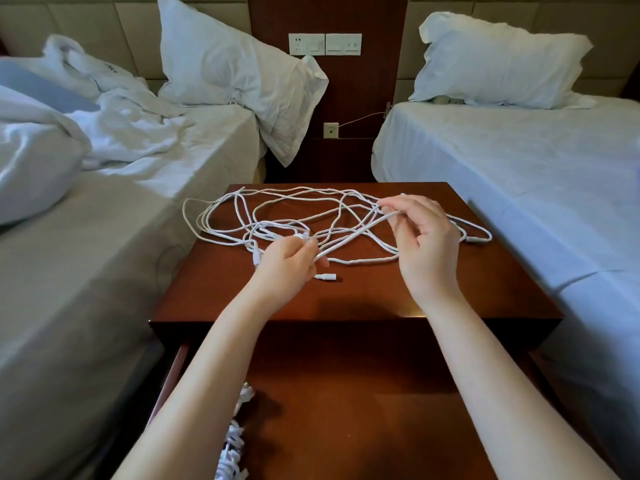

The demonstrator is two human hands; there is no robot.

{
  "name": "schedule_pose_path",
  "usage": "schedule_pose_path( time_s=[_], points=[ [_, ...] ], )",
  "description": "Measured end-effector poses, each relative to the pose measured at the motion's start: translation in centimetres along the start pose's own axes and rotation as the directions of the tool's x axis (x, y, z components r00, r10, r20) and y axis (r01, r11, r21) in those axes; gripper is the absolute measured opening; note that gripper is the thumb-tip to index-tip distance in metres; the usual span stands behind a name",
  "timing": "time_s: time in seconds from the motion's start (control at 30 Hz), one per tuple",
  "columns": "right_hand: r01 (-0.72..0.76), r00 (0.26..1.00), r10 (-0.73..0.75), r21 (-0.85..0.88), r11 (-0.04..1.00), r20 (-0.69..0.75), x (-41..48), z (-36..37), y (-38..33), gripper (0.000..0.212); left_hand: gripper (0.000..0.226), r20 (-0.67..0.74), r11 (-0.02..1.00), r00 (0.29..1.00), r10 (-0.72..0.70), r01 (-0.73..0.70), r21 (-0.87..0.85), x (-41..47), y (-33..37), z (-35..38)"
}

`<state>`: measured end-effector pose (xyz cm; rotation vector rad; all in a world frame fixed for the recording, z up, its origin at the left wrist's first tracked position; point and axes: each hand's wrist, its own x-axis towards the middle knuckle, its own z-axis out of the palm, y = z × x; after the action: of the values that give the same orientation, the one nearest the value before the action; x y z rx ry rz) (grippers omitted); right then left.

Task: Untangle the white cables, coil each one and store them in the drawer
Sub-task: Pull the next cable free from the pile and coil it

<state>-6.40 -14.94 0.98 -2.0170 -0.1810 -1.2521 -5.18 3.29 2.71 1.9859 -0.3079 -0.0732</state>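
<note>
Head view, the only one:

- The white cables [294, 216] lie in a loose tangle across the top of the nightstand [467, 289], one loop trailing off toward its right edge.
- Left hand [287, 268] is curled, pinching a strand near a connector. Right hand [426, 233] is raised, thumb and fingers pinching the same strand further along, so it runs fairly straight between the two.
- A loose plug [327, 277] sits on the wood just beside the left hand.
- The drawer [346, 410] below is open. A white bundle [232, 441] lies at its left side, half hidden by the forearm; it looks like a cable already coiled.

Handling, as a judgement: the cords are thin, light and limp, with a smooth, slightly slippery jacket. They won't hold shape, so coils may spring open. Best to grab at a plug end and feed it back through the crossings. Pulling mid-strand risks tightening knots.
</note>
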Motion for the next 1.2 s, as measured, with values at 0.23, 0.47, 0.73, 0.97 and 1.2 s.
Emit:
schedule_pose_path(
  time_s=[0.23, 0.47, 0.73, 0.97, 1.2],
  points=[
    [-0.159, 0.987, 0.158, 0.047, 0.986, 0.028, -0.3, 0.0, 1.2, 0.026, 0.041, 0.552, 0.972, 0.825, 0.124, 0.011, -0.234, -0.8, 0.1, 0.7],
    [-0.168, 0.947, 0.145, 0.057, 0.984, 0.287, -1.3, 0.5, 0.5, 0.028, 0.037, 0.741, 0.858, 0.576, 0.346, 0.126, -0.498, -1.4, 1.1, 1.1],
    [0.006, 0.814, -0.01, 0.009, 1.0, 0.581, -3.7, 3.3, -2.1, 0.014, 0.036, 0.353, 0.62, 0.836, 0.419, 0.02, -0.784, -0.8, 1.5, -0.2],
    [-0.093, 0.717, 0.053, 0.021, 0.995, 0.695, -4.7, 4.2, -1.7, 0.025, 0.033, -0.175, 0.522, 0.975, 0.134, -0.22, -0.824, 0.3, 1.0, 0.4],
    [0.003, 0.835, 0.063, -0.119, 0.993, 0.546, -4.8, 4.1, -0.5, 0.013, 0.031, -0.602, 0.868, 0.793, 0.091, -0.359, -0.343, 1.0, -1.4, 0.7]
  ],
)
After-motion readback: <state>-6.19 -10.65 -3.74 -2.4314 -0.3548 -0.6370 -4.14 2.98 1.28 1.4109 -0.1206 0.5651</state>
